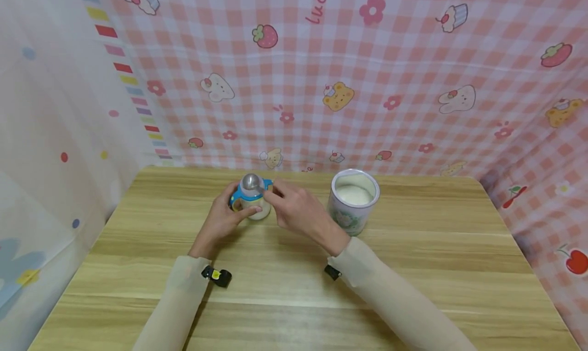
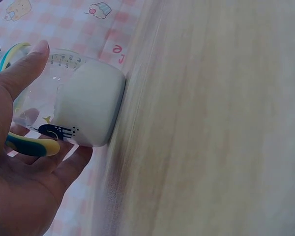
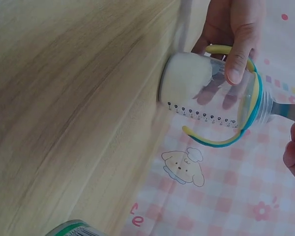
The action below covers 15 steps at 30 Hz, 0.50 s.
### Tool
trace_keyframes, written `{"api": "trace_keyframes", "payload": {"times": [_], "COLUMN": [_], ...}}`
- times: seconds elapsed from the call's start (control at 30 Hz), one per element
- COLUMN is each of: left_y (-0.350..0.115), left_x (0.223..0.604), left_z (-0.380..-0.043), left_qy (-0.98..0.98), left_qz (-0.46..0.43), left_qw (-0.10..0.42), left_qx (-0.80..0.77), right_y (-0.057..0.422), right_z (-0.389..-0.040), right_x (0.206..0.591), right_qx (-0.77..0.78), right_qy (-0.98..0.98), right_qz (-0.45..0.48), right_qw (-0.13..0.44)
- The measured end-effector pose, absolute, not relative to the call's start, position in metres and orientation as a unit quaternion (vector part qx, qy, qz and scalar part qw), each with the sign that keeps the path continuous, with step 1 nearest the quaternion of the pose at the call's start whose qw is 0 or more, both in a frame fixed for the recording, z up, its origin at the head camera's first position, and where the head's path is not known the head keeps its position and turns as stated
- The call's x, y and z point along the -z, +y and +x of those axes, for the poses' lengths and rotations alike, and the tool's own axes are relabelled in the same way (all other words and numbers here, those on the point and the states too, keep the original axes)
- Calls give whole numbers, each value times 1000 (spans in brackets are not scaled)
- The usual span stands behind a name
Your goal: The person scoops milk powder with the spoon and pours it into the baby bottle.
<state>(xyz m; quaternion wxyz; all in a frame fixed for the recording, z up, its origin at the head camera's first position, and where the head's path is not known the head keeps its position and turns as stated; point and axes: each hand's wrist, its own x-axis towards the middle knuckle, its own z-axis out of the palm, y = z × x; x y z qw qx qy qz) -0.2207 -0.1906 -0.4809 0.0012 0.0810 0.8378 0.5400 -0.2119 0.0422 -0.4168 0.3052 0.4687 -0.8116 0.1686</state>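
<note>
A clear baby bottle with blue and yellow handles stands upright on the table, its lower part filled with something white, as the right wrist view shows. My left hand grips the bottle from the left, thumb on the near side and fingers behind. Over the bottle's mouth is a metal spoon, its bowl rounded and shiny. My right hand pinches the spoon's handle just right of the bottle. Whether powder lies in the spoon cannot be made out. The left wrist view shows the bottle close up.
To the right of the hands, an open can with a floral print holds white powder. Wooden table spreads underneath. A pink checked cloth hangs along the back edge, with more cloth at both sides.
</note>
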Motion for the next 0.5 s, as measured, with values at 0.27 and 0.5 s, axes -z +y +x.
{"api": "trace_keyframes", "payload": {"times": [0.27, 0.5], "left_y": [-192, -191], "left_x": [481, 482], "left_z": [-221, -222], "left_qy": [838, 838], "left_qz": [83, 85], "left_qw": [0, -2], "left_qx": [-540, -539], "right_y": [44, 44], "right_z": [-210, -213], "right_x": [413, 415], "right_qx": [-170, -203], "right_qy": [-817, -815], "right_qz": [470, 456], "right_qw": [287, 292]}}
